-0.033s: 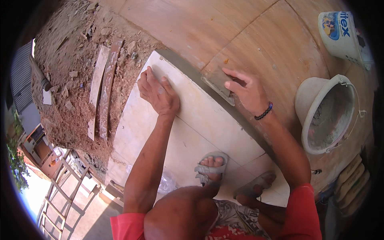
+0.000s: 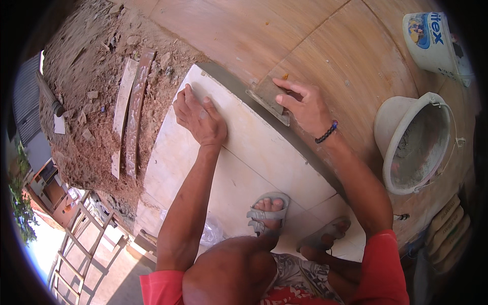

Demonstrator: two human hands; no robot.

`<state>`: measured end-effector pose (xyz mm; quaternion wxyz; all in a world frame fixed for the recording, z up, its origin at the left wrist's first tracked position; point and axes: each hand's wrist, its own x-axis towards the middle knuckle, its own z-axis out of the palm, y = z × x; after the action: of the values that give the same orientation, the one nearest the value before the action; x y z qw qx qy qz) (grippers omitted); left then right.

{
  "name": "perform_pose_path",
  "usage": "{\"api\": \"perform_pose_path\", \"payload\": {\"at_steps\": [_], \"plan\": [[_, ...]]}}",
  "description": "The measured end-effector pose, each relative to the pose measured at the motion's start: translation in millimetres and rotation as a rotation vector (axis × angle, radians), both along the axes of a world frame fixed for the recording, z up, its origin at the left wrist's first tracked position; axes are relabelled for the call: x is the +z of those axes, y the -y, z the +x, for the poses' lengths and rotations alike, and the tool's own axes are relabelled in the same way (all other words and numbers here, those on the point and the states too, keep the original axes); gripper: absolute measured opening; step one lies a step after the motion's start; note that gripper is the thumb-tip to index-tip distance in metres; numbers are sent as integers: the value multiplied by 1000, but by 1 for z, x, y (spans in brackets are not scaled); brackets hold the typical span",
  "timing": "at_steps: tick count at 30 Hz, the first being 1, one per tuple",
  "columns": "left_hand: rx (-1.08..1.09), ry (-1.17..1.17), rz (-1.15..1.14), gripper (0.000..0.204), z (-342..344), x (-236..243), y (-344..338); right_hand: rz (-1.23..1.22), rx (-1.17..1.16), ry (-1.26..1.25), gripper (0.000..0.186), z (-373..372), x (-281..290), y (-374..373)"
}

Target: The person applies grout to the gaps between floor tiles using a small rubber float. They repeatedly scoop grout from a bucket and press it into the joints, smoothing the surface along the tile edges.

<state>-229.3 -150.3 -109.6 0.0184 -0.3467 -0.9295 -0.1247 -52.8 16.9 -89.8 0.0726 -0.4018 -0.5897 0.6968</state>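
My left hand (image 2: 201, 116) rests on pale floor tiles (image 2: 254, 147), near their far left corner, fingers slightly bent and holding nothing. Between thumb and fingers, my right hand (image 2: 307, 107) grips a flat rectangular piece (image 2: 267, 99) smeared with grey mortar; its exact kind is unclear. Its long edge lies at the grey mortar strip (image 2: 229, 81) that runs along the edge of the pale tiles. Beyond the strip spreads a brown, tile-jointed surface (image 2: 244, 30) with smears on it. Part of the right fingers is hidden behind the hand.
At right stands a tilted-looking bucket (image 2: 406, 147) with grey mortar inside, and a white printed tub (image 2: 432, 46) beyond it. Rough soil (image 2: 81, 142) with two narrow strips (image 2: 136, 112) borders the tiles at left. My sandalled foot (image 2: 269, 208) is on the tiles. A wooden ladder (image 2: 76, 254) lies lower left.
My right hand and the flat piece have slid a little to the left and away from me along the mortar strip. My left hand stays almost in place.
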Motion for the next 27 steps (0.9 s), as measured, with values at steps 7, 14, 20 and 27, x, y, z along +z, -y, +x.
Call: {"api": "perform_pose_path", "payload": {"at_steps": [7,14,20,27], "plan": [[10,19,18,52,-2,2,3,1,102,98,35,72,1,35],[32,9,12,51,-3,5,2,-27,92,293,34,258,34,74],[30,7,-5,52,-1,2,4,23,29,330,34,264,61,59],[34,37,13,52,2,-1,2,-14,82,36,36,98,17,21]]}}
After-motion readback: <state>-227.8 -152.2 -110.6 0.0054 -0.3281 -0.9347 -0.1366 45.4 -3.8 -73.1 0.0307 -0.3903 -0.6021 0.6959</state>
